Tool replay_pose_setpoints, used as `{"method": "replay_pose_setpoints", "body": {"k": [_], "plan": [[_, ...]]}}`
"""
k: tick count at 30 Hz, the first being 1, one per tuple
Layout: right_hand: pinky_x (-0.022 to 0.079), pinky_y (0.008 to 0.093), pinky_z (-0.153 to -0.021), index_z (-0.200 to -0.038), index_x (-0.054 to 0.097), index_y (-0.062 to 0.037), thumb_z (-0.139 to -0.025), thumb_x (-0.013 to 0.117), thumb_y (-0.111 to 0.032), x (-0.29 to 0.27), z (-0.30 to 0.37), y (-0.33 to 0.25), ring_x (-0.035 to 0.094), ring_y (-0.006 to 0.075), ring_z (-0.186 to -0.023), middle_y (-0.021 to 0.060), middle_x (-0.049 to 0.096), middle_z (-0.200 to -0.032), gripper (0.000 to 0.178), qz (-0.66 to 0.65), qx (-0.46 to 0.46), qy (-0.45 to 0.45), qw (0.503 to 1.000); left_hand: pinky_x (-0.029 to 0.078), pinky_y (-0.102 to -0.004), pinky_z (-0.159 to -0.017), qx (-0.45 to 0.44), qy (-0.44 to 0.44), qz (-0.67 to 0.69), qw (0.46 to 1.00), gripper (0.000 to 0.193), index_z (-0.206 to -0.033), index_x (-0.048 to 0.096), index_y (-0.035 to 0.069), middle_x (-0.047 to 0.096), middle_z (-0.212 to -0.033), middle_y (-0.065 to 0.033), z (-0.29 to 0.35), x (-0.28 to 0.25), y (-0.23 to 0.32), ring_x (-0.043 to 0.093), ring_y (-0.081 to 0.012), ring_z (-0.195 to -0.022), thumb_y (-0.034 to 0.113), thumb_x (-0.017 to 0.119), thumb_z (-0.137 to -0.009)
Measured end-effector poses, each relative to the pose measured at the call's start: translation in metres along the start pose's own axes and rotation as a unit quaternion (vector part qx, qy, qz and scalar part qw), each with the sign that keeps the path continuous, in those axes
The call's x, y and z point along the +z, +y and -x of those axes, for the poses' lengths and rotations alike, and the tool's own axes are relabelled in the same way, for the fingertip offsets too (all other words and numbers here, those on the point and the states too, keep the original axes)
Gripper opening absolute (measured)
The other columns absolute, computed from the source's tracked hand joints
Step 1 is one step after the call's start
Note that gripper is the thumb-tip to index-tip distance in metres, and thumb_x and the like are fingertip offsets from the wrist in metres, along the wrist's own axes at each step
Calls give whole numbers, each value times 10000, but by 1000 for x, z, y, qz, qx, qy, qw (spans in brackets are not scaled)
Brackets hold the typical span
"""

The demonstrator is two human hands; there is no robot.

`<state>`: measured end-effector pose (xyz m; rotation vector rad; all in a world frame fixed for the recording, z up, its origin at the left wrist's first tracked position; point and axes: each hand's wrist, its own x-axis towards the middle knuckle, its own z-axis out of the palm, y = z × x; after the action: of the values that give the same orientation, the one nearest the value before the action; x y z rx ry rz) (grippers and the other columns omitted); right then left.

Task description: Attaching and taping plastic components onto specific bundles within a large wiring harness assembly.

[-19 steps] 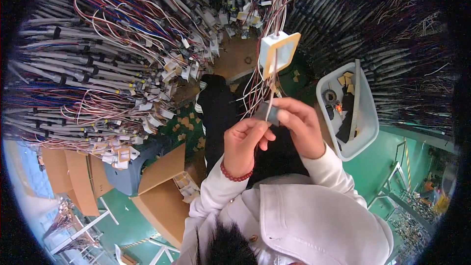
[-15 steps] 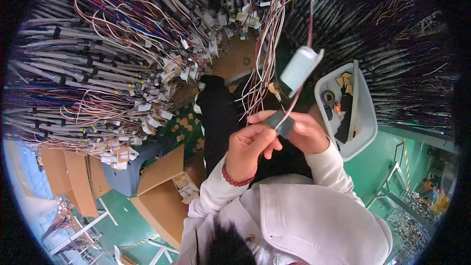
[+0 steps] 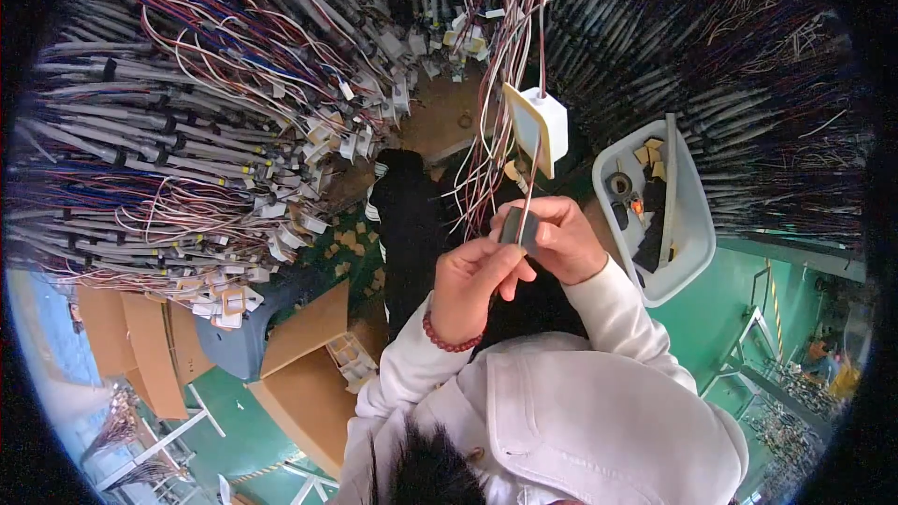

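Observation:
My left hand (image 3: 474, 282) pinches thin wires (image 3: 529, 189) against a dark grey, flat strip (image 3: 513, 224), which looks like tape or foam. From the other side, my right hand (image 3: 567, 239) grips the same strip, its thumb lying on the edge. The wires run up from my fingertips to a white box-shaped part (image 3: 554, 131) with a tan-edged square plate (image 3: 529, 127) on one face. This part hangs above my hands, and a wire continues upward from its top. My fingers hide the wire ends and part of the strip.
Bundles of grey-sleeved cables (image 3: 122, 122) crowd the left, more (image 3: 645, 47) the right. Loose wires (image 3: 500, 65) hang ahead. A white bin (image 3: 697, 276) with tape rolls stands at right, an open cardboard box (image 3: 290, 407) at lower left. Tan pieces (image 3: 351, 241) litter the floor.
The white part has swung left and turned, so its tan-edged plate now shows. My right hand has shifted slightly left, and the dark strip now stands more upright around the wires.

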<state>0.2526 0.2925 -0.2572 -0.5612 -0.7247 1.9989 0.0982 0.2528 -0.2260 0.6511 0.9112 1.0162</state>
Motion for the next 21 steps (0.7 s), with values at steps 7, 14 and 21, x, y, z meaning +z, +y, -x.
{"method": "replay_pose_setpoints", "body": {"k": [7, 14, 21], "plan": [[481, 262, -551, -1004, 621, 53, -807, 673, -163, 5, -1, -12, 609, 148, -636, 107, 654, -853, 297, 56, 55, 18, 997, 447, -195, -557, 21, 19, -85, 996, 156, -940, 632, -21, 669, -795, -95, -1, -4, -6, 550, -67, -614, 114, 566, -899], [438, 265, -651, -914, 600, 18, -860, 607, -182, 14, 10, -10, 537, 131, -670, 55, 580, -731, 207, 12, 48, -24, 998, 458, -341, -855, 283, -46, -390, 875, 242, -909, 672, 33, 659, -992, -112, -50, -69, 58, 608, -230, -950, 167, 729, -715], [372, 270, -536, -1105, 522, -5, -920, 521, -309, 19, 25, 6, 393, 106, -552, 2, 415, -618, 356, -108, 85, 26, 990, 471, -391, -867, 60, -314, -24, 947, 959, -1439, 122, 90, 512, -1218, -184, -117, -30, 37, 582, -286, -1025, 426, 704, -755]]}}
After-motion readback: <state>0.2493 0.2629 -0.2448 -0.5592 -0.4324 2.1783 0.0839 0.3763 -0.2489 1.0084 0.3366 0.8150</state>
